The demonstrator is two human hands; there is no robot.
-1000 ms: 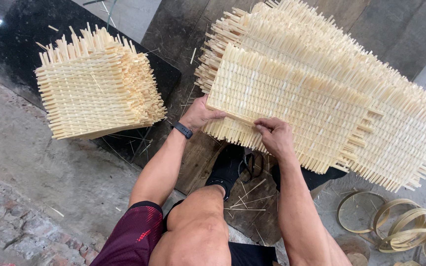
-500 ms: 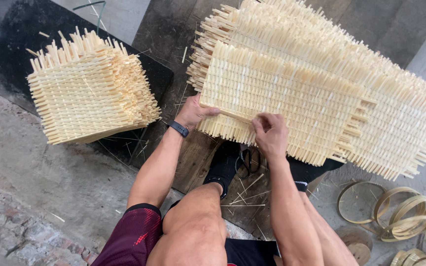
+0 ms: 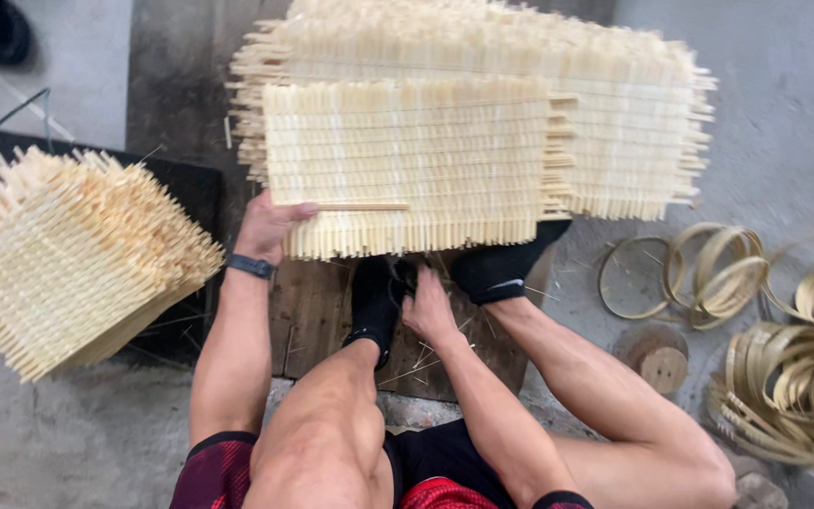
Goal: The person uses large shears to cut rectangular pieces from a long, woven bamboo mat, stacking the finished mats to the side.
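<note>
A tall stack of pale square woven bamboo mats (image 3: 605,123) is lying on the dark wooden board (image 3: 181,85), with one loose pale woven bamboo mat (image 3: 407,160) resting on its near edge, over the person's black-socked feet (image 3: 501,269). A second heap of fringed woven mats (image 3: 68,254) is sitting well apart to the left, and coiled bamboo strip hoops (image 3: 784,377) are lying to the right. The left hand (image 3: 266,226) is gripping the loose mat's left edge, thumb on top. The right hand (image 3: 426,306) is reaching down between the feet; whether its fingers are closed on anything cannot be told.
</note>
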